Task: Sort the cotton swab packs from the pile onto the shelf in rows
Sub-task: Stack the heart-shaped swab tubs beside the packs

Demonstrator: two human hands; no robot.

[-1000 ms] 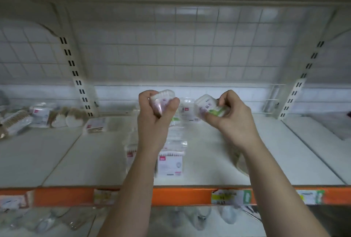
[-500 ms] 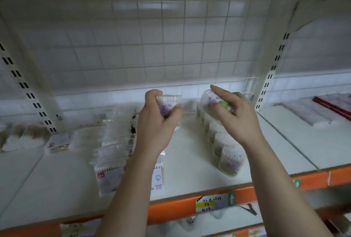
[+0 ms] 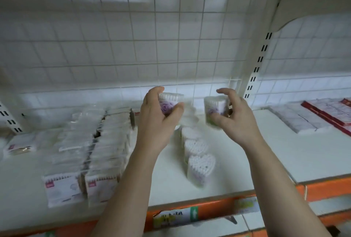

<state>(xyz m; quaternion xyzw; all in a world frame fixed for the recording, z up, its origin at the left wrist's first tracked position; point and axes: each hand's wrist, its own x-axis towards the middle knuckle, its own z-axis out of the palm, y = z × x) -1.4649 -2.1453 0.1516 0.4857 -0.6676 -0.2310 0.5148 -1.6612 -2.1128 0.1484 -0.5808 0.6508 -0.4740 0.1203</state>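
The left hand [image 3: 158, 121] is gripping a purple-labelled cotton swab tub [image 3: 171, 102], fingers curled round it. The right hand [image 3: 237, 119] is pinching a second tub [image 3: 216, 106] between thumb and curved fingers (blurred). Below and between them, a row of heart-shaped tubs [image 3: 197, 153] is standing on the white shelf [image 3: 266, 153]; flat packs [image 3: 98, 141] are sitting left of the left hand.

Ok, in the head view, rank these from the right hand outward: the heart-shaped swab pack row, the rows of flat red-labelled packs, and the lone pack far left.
1. Row of clear heart-shaped cotton swab packs: just below and left of the right hand.
2. Rows of flat red-labelled packs: beyond the left arm.
3. Lone flat pack: far left edge.
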